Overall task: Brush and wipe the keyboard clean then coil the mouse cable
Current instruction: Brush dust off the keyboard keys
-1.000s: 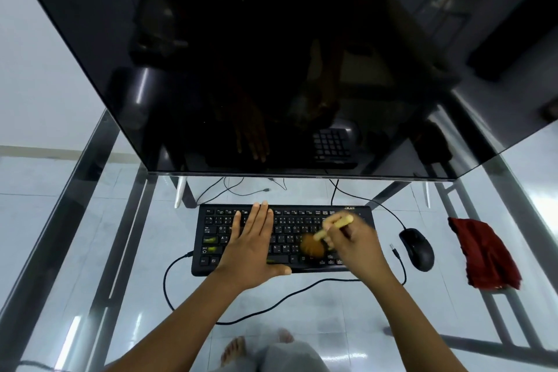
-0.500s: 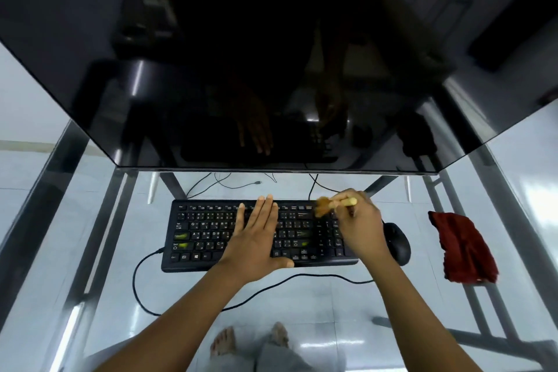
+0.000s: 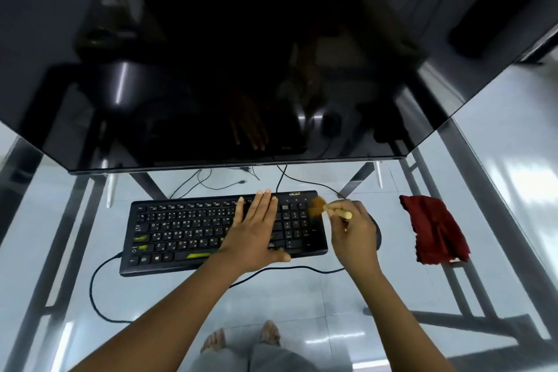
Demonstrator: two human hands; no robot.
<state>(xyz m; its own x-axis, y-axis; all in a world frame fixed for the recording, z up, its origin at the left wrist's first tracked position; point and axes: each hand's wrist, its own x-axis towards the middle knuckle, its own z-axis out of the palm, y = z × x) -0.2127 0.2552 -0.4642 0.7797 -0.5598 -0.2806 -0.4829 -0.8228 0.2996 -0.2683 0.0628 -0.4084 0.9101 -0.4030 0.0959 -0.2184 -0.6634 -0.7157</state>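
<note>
A black keyboard (image 3: 181, 232) lies on the glass desk (image 3: 347, 296) below the monitor. My left hand (image 3: 253, 235) rests flat on its right-centre keys, fingers together, holding nothing. My right hand (image 3: 353, 232) grips a small brush (image 3: 324, 209) with a pale handle; its brown bristles touch the keyboard's top right corner over the number pad. The black mouse (image 3: 376, 234) is mostly hidden behind my right hand. A black cable (image 3: 99, 287) loops off the keyboard's left end, and black cable runs along its front edge.
A large dark monitor (image 3: 241, 69) overhangs the back of the desk on angled legs. A crumpled red cloth (image 3: 434, 229) lies to the right of the mouse. Loose cables (image 3: 211, 181) trail behind the keyboard. My feet (image 3: 241, 338) show through the glass.
My right hand carried the brush from the keyboard's lower middle up to the top row, then right to the top right corner. My left hand stayed flat on the keys.
</note>
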